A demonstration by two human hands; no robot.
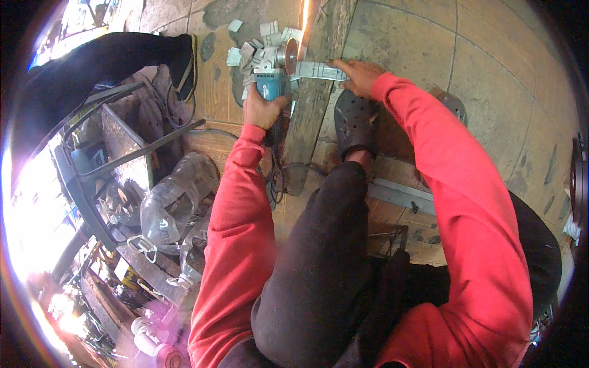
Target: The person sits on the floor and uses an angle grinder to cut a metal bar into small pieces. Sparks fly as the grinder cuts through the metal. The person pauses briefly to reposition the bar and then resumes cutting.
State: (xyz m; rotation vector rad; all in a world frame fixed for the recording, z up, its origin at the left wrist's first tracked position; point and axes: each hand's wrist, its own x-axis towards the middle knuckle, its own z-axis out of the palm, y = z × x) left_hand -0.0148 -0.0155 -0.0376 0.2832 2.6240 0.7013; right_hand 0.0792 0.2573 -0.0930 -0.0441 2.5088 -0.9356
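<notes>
My left hand (264,109) is wrapped round the body of a teal angle grinder (270,84). The grinder's reddish disc (291,56) meets the left end of a flat metal bar (320,70), and a bright streak of sparks (305,21) shoots away toward the far edge. My right hand (361,76) grips the bar's other end, thumb and fingers closed on it. Dark marks cross the bar's surface. Beneath the bar runs a worn wooden plank (310,132). Several small cut metal pieces (248,52) lie heaped just beyond and left of the grinder.
My foot in a dark clog (356,119) stands close to the bar. A power cord (277,178) trails below the grinder. At left are a metal frame (92,172), a large clear plastic bottle (175,199) and a dark cloth (116,70). A long metal strip (402,195) lies behind the foot.
</notes>
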